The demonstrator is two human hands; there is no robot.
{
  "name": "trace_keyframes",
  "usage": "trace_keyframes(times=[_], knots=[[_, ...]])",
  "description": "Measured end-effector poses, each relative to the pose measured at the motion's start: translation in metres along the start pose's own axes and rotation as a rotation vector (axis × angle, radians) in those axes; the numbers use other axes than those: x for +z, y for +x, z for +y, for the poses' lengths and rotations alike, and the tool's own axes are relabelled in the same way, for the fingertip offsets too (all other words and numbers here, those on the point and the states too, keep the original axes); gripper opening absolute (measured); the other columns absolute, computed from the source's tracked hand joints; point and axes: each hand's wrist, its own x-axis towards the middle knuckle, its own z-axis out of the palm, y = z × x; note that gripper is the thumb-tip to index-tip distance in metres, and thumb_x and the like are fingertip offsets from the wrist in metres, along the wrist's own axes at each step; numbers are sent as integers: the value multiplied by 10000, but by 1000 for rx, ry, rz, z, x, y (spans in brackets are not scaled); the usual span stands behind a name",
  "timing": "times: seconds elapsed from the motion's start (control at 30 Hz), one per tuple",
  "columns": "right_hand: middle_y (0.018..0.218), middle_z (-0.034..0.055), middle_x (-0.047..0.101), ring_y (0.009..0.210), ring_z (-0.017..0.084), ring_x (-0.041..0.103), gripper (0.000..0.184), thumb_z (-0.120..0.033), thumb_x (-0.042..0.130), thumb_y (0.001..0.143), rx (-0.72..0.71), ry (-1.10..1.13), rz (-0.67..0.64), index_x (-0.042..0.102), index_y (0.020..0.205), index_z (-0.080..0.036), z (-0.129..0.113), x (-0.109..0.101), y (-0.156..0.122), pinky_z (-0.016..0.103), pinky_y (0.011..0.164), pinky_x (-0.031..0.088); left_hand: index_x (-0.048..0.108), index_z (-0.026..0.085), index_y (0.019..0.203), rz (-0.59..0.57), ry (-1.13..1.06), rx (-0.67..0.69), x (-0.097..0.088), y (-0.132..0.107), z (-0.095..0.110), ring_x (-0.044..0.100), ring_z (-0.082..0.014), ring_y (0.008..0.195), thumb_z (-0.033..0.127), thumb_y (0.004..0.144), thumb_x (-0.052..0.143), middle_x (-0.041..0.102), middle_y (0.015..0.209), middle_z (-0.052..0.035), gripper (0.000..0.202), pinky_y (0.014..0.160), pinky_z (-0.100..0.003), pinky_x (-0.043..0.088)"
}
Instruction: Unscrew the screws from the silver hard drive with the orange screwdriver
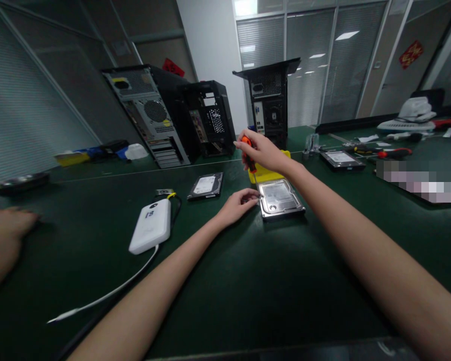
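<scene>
Silver rectangular metal hard drive (280, 199) lies flat on the dark green tabletop (218, 296), in front of the person, just in front of a bright yellow object (266, 173) that is partly hidden by the right arm. The right hand (261, 149) is above the far left corner of this drive, and its grip is closed around the handle of an orange-and-black screwdriver (251, 163). The thin metal shaft points downward to the left edge of the drive; I cannot tell exactly where the tip touches. The left hand (237, 205) is low beside the same edge, with bent fingers, and its grip is narrow; I cannot tell if it pinches something small or only steadies the drive.

To the left of the left hand lies a black hard drive with a white label (205, 185), apart from the silver one. Nearer to the person, there is a white rounded power bank (152, 225) with a white cable (124, 287). At the left edge is a blurred hand of another person (9, 228). Farther back stand three black computer cases (270, 100), and on the right lies another hard drive, dark with a pale label (341, 159)
</scene>
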Motion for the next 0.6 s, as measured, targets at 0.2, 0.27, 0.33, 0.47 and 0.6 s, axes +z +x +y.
trace_keyframes(times=[0.2,0.27,0.33,0.47,0.6], knots=[[611,-30,541,500,108,556,248,-459,471,897,1,-3,-3,408,877,-220,1,0,1,227,453,445,629,130,1087,6,-10,-10,0,-1,3,592,-178,848,326,835,575,658,970,-82,323,773,-309,468],[614,-29,544,502,109,556,250,-461,471,896,0,-2,-5,407,877,-220,1,0,1,228,455,446,630,129,1084,5,-19,-9,0,-1,3,592,-178,854,325,835,576,657,967,-82,321,779,-310,468],[615,-27,546,504,111,558,249,-459,469,898,2,-4,-6,406,877,-220,0,0,0,231,459,448,628,129,1086,7,-26,-7,0,-1,3,593,-179,861,324,835,575,656,968,-81,322,787,-312,468],[624,-22,550,510,115,563,245,-454,467,900,11,-9,-7,404,875,-219,-1,0,0,237,465,455,624,130,1095,4,-24,-11,0,0,2,597,-184,871,325,837,570,657,981,-85,328,796,-318,470],[619,-24,548,510,114,559,241,-448,465,902,14,-8,-5,401,877,-217,0,0,0,233,464,452,623,128,1090,3,-6,1,1,0,0,599,-187,889,320,841,564,655,1019,-91,320,819,-327,468]])
